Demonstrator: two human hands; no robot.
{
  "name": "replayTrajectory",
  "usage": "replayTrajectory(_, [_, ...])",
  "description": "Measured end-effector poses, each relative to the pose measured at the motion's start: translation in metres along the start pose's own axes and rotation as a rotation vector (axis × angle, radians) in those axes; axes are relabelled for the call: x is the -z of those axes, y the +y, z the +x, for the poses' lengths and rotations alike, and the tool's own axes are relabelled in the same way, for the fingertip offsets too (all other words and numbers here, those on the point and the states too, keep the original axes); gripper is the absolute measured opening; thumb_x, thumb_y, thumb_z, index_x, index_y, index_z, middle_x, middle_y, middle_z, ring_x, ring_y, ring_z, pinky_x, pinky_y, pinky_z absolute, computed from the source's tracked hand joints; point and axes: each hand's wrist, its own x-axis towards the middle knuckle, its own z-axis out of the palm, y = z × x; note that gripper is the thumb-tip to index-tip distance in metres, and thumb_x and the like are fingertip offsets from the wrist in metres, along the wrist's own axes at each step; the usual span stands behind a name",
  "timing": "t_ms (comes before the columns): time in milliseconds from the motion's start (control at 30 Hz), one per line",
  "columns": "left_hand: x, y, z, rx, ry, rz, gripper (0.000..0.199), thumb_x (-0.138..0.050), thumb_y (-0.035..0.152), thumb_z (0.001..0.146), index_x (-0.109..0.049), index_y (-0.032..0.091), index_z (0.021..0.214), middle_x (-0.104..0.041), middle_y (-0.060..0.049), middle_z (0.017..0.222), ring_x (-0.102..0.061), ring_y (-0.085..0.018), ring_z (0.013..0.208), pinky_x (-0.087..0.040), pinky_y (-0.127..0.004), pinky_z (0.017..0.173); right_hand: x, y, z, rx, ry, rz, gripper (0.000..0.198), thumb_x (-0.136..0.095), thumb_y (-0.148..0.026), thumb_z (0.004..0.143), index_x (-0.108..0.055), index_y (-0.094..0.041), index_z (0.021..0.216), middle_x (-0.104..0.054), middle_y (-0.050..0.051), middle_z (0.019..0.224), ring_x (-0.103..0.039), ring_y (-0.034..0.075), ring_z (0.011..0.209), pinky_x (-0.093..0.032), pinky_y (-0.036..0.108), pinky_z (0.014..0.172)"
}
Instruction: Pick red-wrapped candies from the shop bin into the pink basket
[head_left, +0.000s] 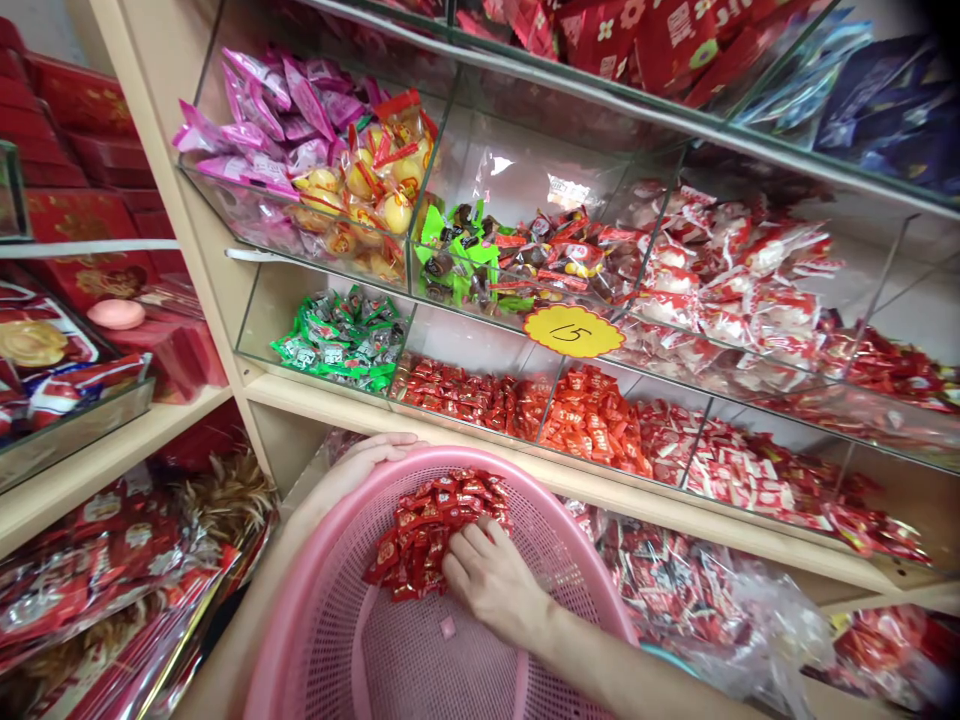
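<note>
A pink plastic basket (600, 590) with perforated walls is tilted toward me. My left hand (367, 462) reaches around its outside and grips the far rim at the upper left, the fingertips resting along the edge. Inside, a heap of small red-wrapped candies (420, 530) lies against the far wall. My right hand (487, 580) is in the basket at the right side of this heap, its fingers curled down into the candies. The fingertips are partly hidden among the wrappers. A bare stretch of basket floor shows nearer to me.
Glass-fronted shelves hold green-wrapped candies (345, 340), orange-red candies (596, 420), purple packets (277, 110) and white-and-red candies (735, 260). A yellow price tag (574, 330) reads 15. The wooden shelf edge (675, 510) runs just behind the basket. Bagged candies (675, 580) sit below right.
</note>
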Motion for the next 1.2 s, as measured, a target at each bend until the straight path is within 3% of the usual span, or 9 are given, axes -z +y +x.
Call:
replayTrajectory(333, [0.009, -0.018, 0.011, -0.021, -0.043, -0.001, 0.039, -0.063, 0.025, 0.065, -0.070, 0.017, 0.103, -0.060, -0.008, 0.124, -0.051, -0.025, 0.118, -0.032, -0.036, 0.106, -0.003, 0.001, 0.005, 0.002, -0.050, -0.046, 0.018, -0.048, -0.017, 0.089, -0.049, -0.017, 0.071, -0.050, 0.001, 0.072, -0.040, 0.017, 0.070, -0.030, 0.034, 0.076])
replayTrajectory(500, [0.010, -0.020, 0.011, 0.007, -0.019, 0.002, 0.036, -0.065, 0.026, 0.064, -0.071, 0.018, 0.099, -0.059, -0.008, 0.125, -0.049, -0.027, 0.120, -0.032, -0.036, 0.106, -0.007, -0.001, 0.002, 0.017, -0.074, -0.056, 0.019, -0.047, -0.019, 0.090, -0.050, -0.017, 0.072, -0.051, 0.001, 0.072, -0.041, 0.017, 0.071, -0.031, 0.035, 0.079])
replayTrajectory(700, [0.009, -0.023, 0.014, 0.022, -0.049, -0.021, 0.042, -0.065, 0.027, 0.067, -0.067, 0.017, 0.107, -0.059, -0.010, 0.124, -0.053, -0.025, 0.116, -0.034, -0.035, 0.105, -0.004, 0.001, 0.002, -0.047, -0.104, -0.063, 0.017, -0.051, -0.019, 0.089, -0.049, -0.018, 0.072, -0.051, 0.000, 0.071, -0.042, 0.016, 0.069, -0.030, 0.033, 0.070])
replayTrajectory(933, [0.007, -0.015, 0.009, 0.004, -0.005, 0.034, 0.033, -0.066, 0.027, 0.065, -0.071, 0.018, 0.095, -0.060, -0.008, 0.123, -0.050, -0.025, 0.120, -0.033, -0.031, 0.105, -0.004, 0.002, -0.001, -0.134, -0.084, -0.035, 0.018, -0.056, -0.022, 0.087, -0.048, -0.019, 0.071, -0.053, -0.001, 0.070, -0.045, 0.016, 0.070, -0.029, 0.032, 0.068])
replayTrajectory(1200, [0.007, -0.018, 0.011, 0.011, -0.043, 0.003, 0.038, -0.063, 0.027, 0.069, -0.067, 0.017, 0.105, -0.059, -0.008, 0.124, -0.053, -0.023, 0.117, -0.034, -0.032, 0.104, 0.011, 0.002, 0.006, -0.121, -0.014, -0.041, 0.022, -0.056, -0.027, 0.087, -0.049, -0.018, 0.069, -0.053, -0.001, 0.068, -0.045, 0.015, 0.069, -0.029, 0.031, 0.069])
